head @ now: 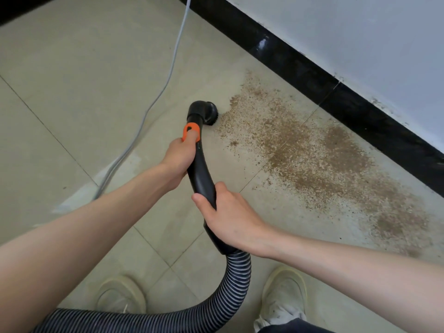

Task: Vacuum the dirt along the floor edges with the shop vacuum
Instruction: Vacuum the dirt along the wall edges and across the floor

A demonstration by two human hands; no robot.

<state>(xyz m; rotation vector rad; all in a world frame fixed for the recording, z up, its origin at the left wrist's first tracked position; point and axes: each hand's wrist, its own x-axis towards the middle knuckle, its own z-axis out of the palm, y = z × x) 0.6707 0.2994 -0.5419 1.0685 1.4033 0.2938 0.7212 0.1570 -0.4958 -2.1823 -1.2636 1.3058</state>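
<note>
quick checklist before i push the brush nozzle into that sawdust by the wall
1. Left hand grips the black wand just below the orange collar: ok.
2. Right hand holds the wand's lower end above the ribbed hose: ok.
3. Brush nozzle sits at the near edge of the sawdust patch: ok.
4. Grey power cord lies left of the nozzle, away from the patch: ok.
5. Sawdust reaches up to the black baseboard: not ok, edge not yet clean.
6. Suction running: cannot tell.
</note>
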